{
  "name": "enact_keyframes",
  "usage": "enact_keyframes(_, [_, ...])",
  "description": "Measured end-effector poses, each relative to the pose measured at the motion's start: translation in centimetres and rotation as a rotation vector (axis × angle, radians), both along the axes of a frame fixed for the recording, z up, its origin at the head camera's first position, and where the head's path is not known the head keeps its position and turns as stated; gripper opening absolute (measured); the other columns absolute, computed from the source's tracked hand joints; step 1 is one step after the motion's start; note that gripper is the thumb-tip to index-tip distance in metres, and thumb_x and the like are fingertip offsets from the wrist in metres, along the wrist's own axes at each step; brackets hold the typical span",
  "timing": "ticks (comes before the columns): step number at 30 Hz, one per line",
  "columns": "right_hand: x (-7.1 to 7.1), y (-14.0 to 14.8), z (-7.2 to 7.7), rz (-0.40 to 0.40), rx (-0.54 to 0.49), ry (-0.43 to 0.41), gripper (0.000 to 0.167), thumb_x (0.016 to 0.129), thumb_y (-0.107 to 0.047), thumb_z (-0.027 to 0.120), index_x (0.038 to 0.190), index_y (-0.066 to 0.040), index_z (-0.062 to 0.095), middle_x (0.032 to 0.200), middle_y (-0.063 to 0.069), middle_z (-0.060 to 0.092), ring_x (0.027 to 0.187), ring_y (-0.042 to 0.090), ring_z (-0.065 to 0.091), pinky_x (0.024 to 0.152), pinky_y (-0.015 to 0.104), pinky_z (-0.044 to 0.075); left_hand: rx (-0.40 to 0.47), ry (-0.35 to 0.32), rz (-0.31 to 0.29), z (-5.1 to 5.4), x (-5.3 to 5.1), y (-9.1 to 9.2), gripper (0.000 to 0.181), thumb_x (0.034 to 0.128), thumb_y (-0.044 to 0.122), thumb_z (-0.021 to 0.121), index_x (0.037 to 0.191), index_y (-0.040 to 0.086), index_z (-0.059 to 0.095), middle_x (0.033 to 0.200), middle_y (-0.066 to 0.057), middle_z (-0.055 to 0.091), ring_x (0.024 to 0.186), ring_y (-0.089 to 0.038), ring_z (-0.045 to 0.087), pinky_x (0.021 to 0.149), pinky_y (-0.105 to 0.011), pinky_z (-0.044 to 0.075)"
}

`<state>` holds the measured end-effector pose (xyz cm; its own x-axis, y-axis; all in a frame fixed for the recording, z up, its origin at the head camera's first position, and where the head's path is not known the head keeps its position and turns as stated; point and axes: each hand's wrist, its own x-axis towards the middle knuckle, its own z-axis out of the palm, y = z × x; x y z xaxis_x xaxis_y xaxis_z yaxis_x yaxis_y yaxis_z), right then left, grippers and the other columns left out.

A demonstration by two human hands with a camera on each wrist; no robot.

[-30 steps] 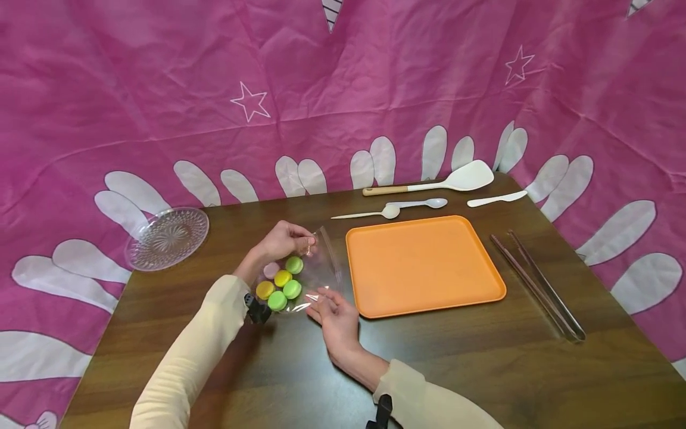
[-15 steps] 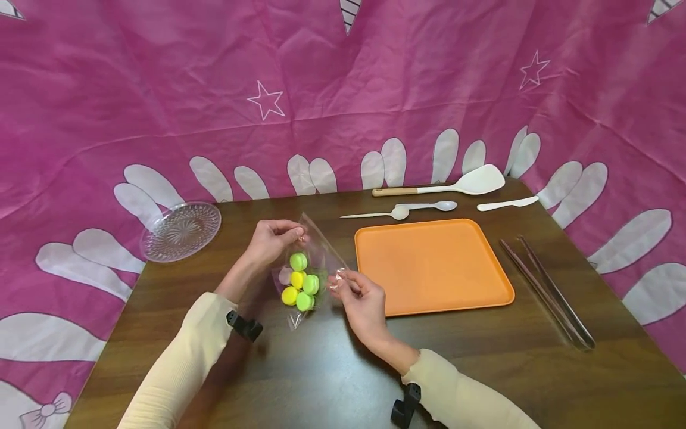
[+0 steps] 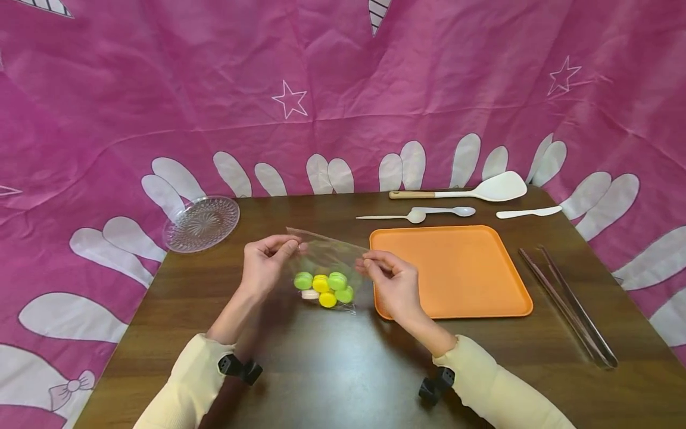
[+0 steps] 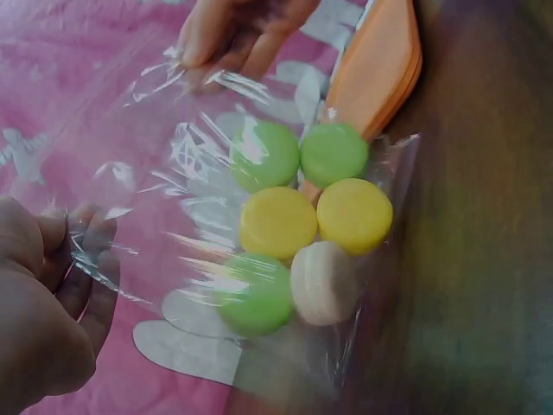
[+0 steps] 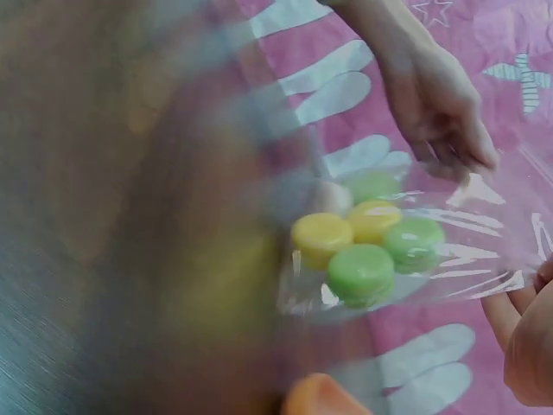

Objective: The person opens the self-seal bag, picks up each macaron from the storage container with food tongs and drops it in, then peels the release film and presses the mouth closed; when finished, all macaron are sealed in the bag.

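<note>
A clear plastic bag (image 3: 327,256) hangs between both hands, its top edge stretched from left to right. Inside, at the bottom, are several macarons (image 3: 328,299): green, yellow and one pale one (image 4: 324,283). My left hand (image 3: 264,265) pinches the bag's upper left side between thumb and fingers. The upper right side is pinched by my right hand (image 3: 395,283), which is over the left edge of the orange tray (image 3: 455,274). Both wrist views show the macarons through the shiny film.
A clear patterned plate (image 3: 202,224) lies at the back left. Behind the tray are a white spatula (image 3: 501,187), a cream spoon (image 3: 416,215), a pale lilac spoon (image 3: 464,211) and a white knife (image 3: 529,213). Metal tongs (image 3: 570,307) lie to its right.
The right hand has moved up and right along the bag to its upper corner. The bag has turned from slanted to level-topped, and the macarons have slid together at its bottom.
</note>
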<state>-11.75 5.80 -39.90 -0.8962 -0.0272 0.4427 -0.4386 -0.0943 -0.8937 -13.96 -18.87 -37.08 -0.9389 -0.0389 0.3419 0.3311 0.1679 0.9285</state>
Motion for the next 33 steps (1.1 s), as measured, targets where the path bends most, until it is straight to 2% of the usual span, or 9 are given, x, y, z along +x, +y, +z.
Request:
enact_keyframes(3, [-0.4, 0.6, 1.1, -0.005, 0.041, 0.028, 0.011, 0.091, 0.008, 0.067, 0.101, 0.010, 0.070, 0.092, 0.022, 0.074, 0.081, 0.034, 0.073, 0.079, 0.034, 0.058, 0.030, 0.047, 0.004, 0.2, 1.1, 0.2, 0.012, 0.0931, -0.002, 0.067, 0.100, -0.010, 0.072, 0.089, -0.022, 0.074, 0.081, -0.011, 0.073, 0.071, -0.022, 0.056])
enact_keyframes(9, [-1.1, 1.4, 2.7, -0.006, 0.094, 0.101, 0.009, 0.092, 0.005, 0.067, 0.099, 0.009, 0.070, 0.092, 0.020, 0.074, 0.083, 0.032, 0.074, 0.080, 0.033, 0.057, 0.058, 0.142, 0.021, 0.5, 2.6, 1.0, 0.009, 0.0915, -0.005, 0.068, 0.098, -0.009, 0.073, 0.088, -0.021, 0.074, 0.082, -0.012, 0.073, 0.061, -0.017, 0.052])
enact_keyframes(12, [-1.3, 1.7, 3.0, -0.006, 0.104, 0.079, 0.008, 0.092, 0.006, 0.067, 0.098, 0.010, 0.070, 0.090, 0.021, 0.074, 0.080, 0.027, 0.074, 0.079, 0.032, 0.057, 0.055, 0.160, 0.021, 0.7, 3.1, 1.5, 0.009, 0.0909, -0.006, 0.068, 0.097, -0.008, 0.074, 0.087, -0.021, 0.074, 0.082, -0.012, 0.073, 0.059, -0.017, 0.051])
enact_keyframes(16, [-1.2, 2.2, 3.4, -0.001, 0.090, 0.021, 0.007, 0.091, 0.006, 0.068, 0.096, 0.011, 0.070, 0.089, 0.023, 0.073, 0.076, 0.020, 0.074, 0.075, 0.033, 0.058, 0.052, 0.156, 0.008, 0.7, 3.5, 2.0, 0.008, 0.0897, -0.006, 0.069, 0.097, -0.009, 0.073, 0.086, -0.019, 0.074, 0.079, -0.010, 0.073, 0.063, -0.019, 0.054])
enact_keyframes(17, [-1.1, 2.3, 3.4, 0.011, 0.090, 0.008, 0.007, 0.091, 0.006, 0.068, 0.096, 0.011, 0.069, 0.088, 0.023, 0.073, 0.076, 0.019, 0.074, 0.074, 0.034, 0.059, 0.047, 0.151, 0.008, 1.0, 3.8, 2.2, 0.008, 0.0895, -0.007, 0.069, 0.096, -0.010, 0.073, 0.085, -0.021, 0.073, 0.078, -0.010, 0.073, 0.063, -0.019, 0.054])
enact_keyframes(23, [-0.4, 3.5, 4.3, 0.053, 0.148, 0.001, 0.006, 0.091, 0.004, 0.069, 0.095, 0.010, 0.070, 0.086, 0.020, 0.073, 0.074, 0.022, 0.074, 0.072, 0.036, 0.059, 0.087, 0.101, 0.002, 1.5, 4.7, 2.6, 0.008, 0.0894, -0.011, 0.067, 0.096, -0.013, 0.071, 0.085, -0.025, 0.072, 0.076, -0.011, 0.073, 0.068, -0.022, 0.057])
enact_keyframes(24, [-0.2, 3.8, 4.5, 0.055, 0.154, 0.002, 0.006, 0.091, 0.005, 0.069, 0.095, 0.009, 0.070, 0.086, 0.019, 0.073, 0.074, 0.023, 0.074, 0.072, 0.036, 0.059, 0.094, 0.100, -0.003, 1.2, 4.7, 2.5, 0.008, 0.0898, -0.010, 0.067, 0.096, -0.011, 0.072, 0.085, -0.022, 0.073, 0.076, -0.011, 0.073, 0.067, -0.021, 0.056])
enact_keyframes(28, [0.8, 4.5, 4.8, 0.068, 0.128, -0.003, 0.004, 0.091, 0.008, 0.067, 0.094, 0.011, 0.068, 0.086, 0.023, 0.073, 0.073, 0.022, 0.074, 0.068, 0.038, 0.059, 0.122, 0.098, -0.053, 1.4, 5.4, 3.0, 0.007, 0.0899, -0.010, 0.067, 0.096, -0.013, 0.070, 0.084, -0.019, 0.074, 0.075, -0.016, 0.074, 0.069, -0.025, 0.058])
enact_keyframes(33, [2.3, 5.5, 5.0, 0.056, 0.137, -0.075, 0.004, 0.092, 0.004, 0.068, 0.094, 0.008, 0.068, 0.083, 0.018, 0.073, 0.069, 0.023, 0.073, 0.065, 0.039, 0.060, 0.159, 0.027, -0.076, 1.9, 6.6, 4.1, 0.008, 0.0884, -0.011, 0.068, 0.095, -0.016, 0.068, 0.081, -0.017, 0.074, 0.072, -0.020, 0.074, 0.073, -0.030, 0.059])
